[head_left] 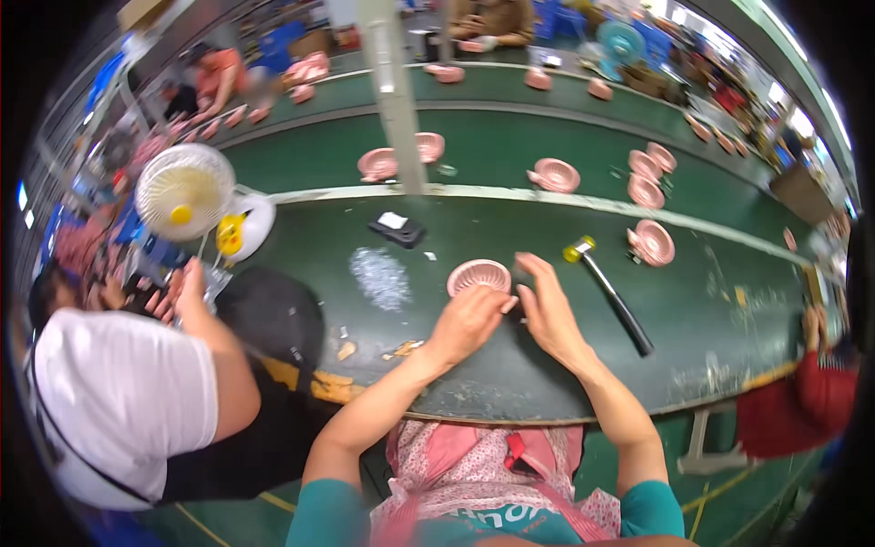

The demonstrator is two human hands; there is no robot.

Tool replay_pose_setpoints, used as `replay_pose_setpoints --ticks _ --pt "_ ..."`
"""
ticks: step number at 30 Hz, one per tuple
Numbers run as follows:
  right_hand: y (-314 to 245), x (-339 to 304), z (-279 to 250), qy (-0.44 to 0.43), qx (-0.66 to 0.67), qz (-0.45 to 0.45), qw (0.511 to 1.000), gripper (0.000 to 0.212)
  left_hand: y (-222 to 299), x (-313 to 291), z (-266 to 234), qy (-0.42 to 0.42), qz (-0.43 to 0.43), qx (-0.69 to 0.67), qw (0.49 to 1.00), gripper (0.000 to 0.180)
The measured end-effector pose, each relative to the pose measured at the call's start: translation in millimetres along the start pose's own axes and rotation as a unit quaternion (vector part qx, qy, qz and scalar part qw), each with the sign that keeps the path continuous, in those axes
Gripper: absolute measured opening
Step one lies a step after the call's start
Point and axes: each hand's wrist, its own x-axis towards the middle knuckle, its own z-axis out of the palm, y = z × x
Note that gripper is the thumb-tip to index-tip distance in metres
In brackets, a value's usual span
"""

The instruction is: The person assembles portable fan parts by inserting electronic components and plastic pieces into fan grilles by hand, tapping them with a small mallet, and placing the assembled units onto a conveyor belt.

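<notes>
This is a factory workshop with a production line. Long green belts [492, 132] cross the upper half of the frame, dotted with matching pink pieces [558, 175] like the pink ribbed dish [479, 273] at the centre. A mallet [622, 307] and a heap of small parts [381, 279] lie on the green worktop [547, 233]. Workers sit at far left [128, 392], far right [791, 401] and top centre [497, 18], and a metal post [390, 82] rises between the belts.

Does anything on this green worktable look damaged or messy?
Yes, the green worktable looks worn: its near edge has yellowish-brown patches toward the left, and its surface is scuffed toward the right. A heap of small pale bits lies loose left of the pink ribbed piece, though it may belong there.
</notes>
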Motion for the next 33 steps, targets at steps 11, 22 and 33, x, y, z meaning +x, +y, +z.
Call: replay_pose_setpoints --ticks 11,22,33 --pt "-20 -13 9 -0.080 0.055 0.091 0.991 0.010 1 -7 -7 0.024 0.001 0.168 0.986 0.020" --pt "-19 -4 -8 -0.045 0.182 0.168 0.968 0.013 3 -3 -14 0.066 -0.015 0.009 0.998 0.013" --pt "-18 -7 -22 -0.050 0.236 0.174 0.955 0.008 18 -4 -13 -0.028 -0.309 -0.502 0.807 0.018"
